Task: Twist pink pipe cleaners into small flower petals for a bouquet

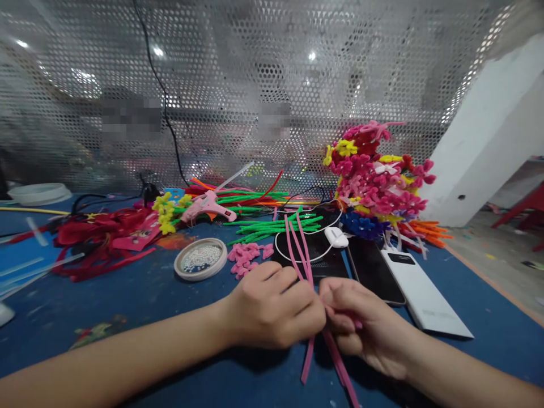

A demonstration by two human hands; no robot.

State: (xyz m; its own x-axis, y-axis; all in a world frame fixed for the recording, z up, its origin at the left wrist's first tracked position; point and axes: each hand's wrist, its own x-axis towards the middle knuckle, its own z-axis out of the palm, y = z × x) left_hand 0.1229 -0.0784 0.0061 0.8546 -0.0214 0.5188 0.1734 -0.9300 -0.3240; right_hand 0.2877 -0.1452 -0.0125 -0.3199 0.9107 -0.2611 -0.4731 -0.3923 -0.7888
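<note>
Several long pink pipe cleaners [339, 365] run through my two hands, their ends sticking out above and below. My left hand [278, 306] is closed around them, knuckles up. Close against it, my right hand [368, 323] pinches with curled fingers, and a bit of pink shows between them. The exact spot where the fingertips meet is hidden. Just beyond my left hand lies a small heap of short pink pipe cleaner pieces [244, 258]. A round dish [181, 272] of pearly beads stands to the left of that heap.
Green pipe cleaners [272, 226] and a pink glue gun [208, 208] lie farther back. Red ribbons [91, 238] spread at left. At right are a colourful flower bunch [378, 175], a dark phone [374, 269], a white power bank [429, 297] and a white earbud case [336, 238]. Perforated metal [238, 73] rises behind.
</note>
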